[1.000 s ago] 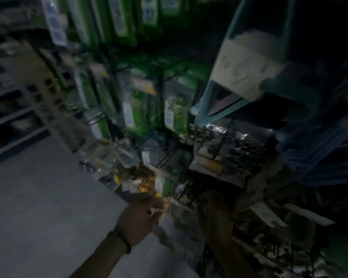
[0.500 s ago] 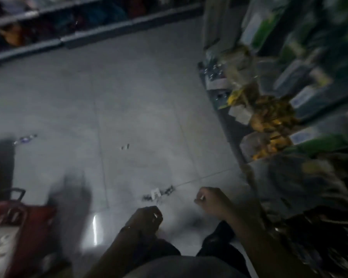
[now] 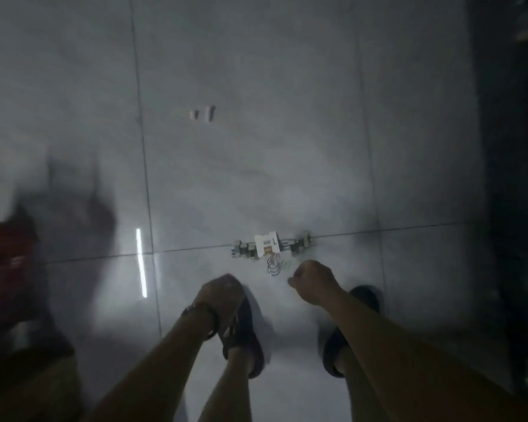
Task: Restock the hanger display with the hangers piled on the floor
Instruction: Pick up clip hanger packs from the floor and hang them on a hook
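- Hangers (image 3: 270, 249) lay bundled on the floor (image 3: 256, 162), untouched, just ahead of our right hand (image 3: 313, 280).
- Right hand clenched, apparently empty; left hand (image 3: 221, 292) fingers hidden, so we could not tell.
- Pickup and hanging remained; display out of view.

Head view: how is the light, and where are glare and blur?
Head view: dim overall; a bright glare streak lies on the glossy floor; the red object at the left edge is smeared by motion blur; the hangers are fairly sharp; the right edge is almost black.
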A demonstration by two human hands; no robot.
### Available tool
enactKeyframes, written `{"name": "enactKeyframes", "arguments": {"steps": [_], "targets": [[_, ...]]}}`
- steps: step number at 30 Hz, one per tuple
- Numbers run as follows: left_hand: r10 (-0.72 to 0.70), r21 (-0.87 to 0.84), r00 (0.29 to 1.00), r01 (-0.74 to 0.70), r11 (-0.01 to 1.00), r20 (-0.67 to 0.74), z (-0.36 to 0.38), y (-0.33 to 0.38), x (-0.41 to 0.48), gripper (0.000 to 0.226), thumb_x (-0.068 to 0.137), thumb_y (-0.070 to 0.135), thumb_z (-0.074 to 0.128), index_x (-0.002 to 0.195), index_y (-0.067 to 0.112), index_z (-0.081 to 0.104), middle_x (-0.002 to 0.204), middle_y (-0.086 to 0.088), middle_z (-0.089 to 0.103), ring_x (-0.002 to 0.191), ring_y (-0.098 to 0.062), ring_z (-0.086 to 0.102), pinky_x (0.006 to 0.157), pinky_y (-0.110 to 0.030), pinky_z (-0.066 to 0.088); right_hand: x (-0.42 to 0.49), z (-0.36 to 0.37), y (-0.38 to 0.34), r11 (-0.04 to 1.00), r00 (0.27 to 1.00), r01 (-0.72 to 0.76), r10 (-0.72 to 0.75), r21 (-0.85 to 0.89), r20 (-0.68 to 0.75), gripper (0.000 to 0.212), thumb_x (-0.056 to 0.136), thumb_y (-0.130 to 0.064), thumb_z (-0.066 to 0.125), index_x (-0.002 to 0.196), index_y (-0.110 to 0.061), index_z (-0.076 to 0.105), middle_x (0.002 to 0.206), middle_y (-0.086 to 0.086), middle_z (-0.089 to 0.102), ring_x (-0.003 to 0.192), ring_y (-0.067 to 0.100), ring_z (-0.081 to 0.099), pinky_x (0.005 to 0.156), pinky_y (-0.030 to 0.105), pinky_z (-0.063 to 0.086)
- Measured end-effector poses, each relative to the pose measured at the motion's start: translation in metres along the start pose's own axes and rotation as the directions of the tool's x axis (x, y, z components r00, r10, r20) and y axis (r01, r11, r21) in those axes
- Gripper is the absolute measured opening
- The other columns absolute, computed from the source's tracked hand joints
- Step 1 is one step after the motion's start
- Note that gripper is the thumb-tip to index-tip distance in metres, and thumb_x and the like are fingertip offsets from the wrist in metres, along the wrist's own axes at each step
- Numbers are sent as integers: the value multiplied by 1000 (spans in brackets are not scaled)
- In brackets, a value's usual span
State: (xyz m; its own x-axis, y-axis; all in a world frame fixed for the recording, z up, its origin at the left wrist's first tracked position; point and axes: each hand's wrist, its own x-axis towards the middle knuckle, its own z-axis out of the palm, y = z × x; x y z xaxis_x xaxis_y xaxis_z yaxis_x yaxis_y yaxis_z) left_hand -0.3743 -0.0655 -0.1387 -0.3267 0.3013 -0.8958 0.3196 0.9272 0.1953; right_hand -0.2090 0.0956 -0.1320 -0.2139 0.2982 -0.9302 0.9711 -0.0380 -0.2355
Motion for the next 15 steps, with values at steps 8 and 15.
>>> {"name": "enactKeyframes", "arguments": {"steps": [8,15], "targets": [[178,82,973,-167,983,-150,80,-21,191,45,97,28,64,140,19,56,143,-10,54,130,-34,53,109,-40,45,195,141,60,781,960,-245,277,575,33,40,80,-46,78,93,-9,70,76,9,72,61,24,67,57,32,54],[133,13,987,-132,991,-92,102,-50,177,40,97,27,68,135,22,59,145,-4,57,129,-28,57,110,-43,48,199,145,56,581,950,-208,311,787,22,27,101,-12,56,76,-16,65,90,17,74,80,36,75,81,54,63]]}}
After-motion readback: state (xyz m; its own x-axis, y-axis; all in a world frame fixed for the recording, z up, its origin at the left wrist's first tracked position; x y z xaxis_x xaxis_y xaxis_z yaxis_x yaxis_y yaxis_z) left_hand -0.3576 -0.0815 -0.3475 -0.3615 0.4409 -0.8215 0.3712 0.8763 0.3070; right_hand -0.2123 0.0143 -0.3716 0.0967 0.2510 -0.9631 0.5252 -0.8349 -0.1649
